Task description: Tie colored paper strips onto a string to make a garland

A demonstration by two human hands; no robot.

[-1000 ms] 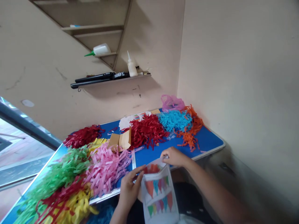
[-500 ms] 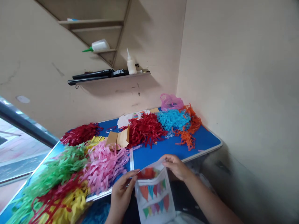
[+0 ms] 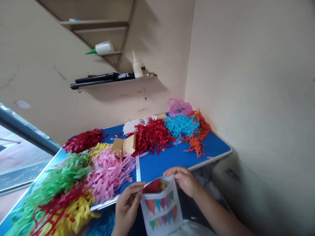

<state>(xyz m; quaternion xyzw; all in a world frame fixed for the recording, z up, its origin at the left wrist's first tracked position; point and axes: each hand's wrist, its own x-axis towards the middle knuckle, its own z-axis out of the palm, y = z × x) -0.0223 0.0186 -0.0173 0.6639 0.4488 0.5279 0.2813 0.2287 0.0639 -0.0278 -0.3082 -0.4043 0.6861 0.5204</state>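
Note:
A clear plastic packet point(image 3: 161, 211) hangs between my hands, over my lap in front of the table's near edge. Rows of coloured tassels or bunting are pictured on its front. Its mouth gapes at the top, and red, green and yellow stuff shows inside. My left hand point(image 3: 128, 203) pinches the left top corner between thumb and fingers. At the right top corner, my right hand point(image 3: 184, 180) grips the rim with its fingers curled. Nearest my left hand on the table lies a heap of pink paper strips point(image 3: 110, 175).
Green strips point(image 3: 56, 177), yellow strips point(image 3: 76, 213), red strips point(image 3: 155, 134), blue strips point(image 3: 182, 124) and orange strips point(image 3: 197, 144) cover parts of the blue table point(image 3: 157, 167). A folded brown card point(image 3: 129, 144) lies among them. Above is a wall shelf point(image 3: 118, 82) with a glue bottle point(image 3: 137, 68).
The packet's mouth has widened a little, showing more of its inside. My right hand has tilted slightly at the rim. The view has shifted very slightly.

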